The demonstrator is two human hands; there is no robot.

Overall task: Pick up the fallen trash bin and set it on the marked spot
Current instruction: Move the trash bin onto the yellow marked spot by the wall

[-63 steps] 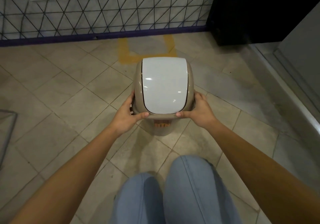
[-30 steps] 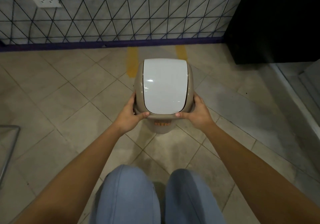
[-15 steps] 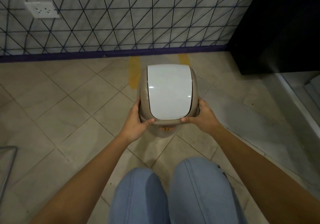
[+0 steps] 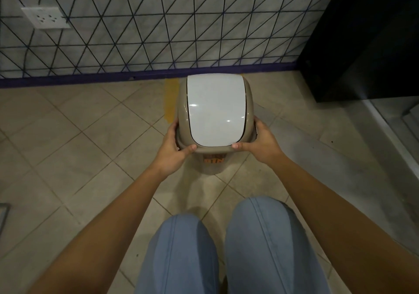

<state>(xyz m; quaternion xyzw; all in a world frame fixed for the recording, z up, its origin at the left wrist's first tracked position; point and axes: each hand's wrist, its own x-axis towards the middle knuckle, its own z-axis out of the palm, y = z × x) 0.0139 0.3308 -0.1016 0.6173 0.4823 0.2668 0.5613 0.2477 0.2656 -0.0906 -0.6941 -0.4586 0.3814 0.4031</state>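
The trash bin (image 4: 215, 110) is upright, beige with a white swing lid and an orange label low on its near side. My left hand (image 4: 173, 149) grips the lid's left rim, thumb on the near edge. My right hand (image 4: 260, 144) grips the right rim the same way. The bin is over the yellow marked spot (image 4: 170, 99) beside the wall; only the mark's left stripe shows, the remainder is hidden under the bin. Whether the base touches the floor I cannot tell.
A tiled wall with a dark triangle pattern and a purple skirting (image 4: 90, 80) runs close behind the bin. A wall socket (image 4: 46, 18) is upper left. A black cabinet (image 4: 362, 44) stands right, with a grey raised step (image 4: 385, 134) beyond. My knees in blue trousers (image 4: 226, 248) are below.
Both hands have carried the bin forward towards the wall, onto the yellow mark. The mark's near side and right stripe are now covered by the bin.
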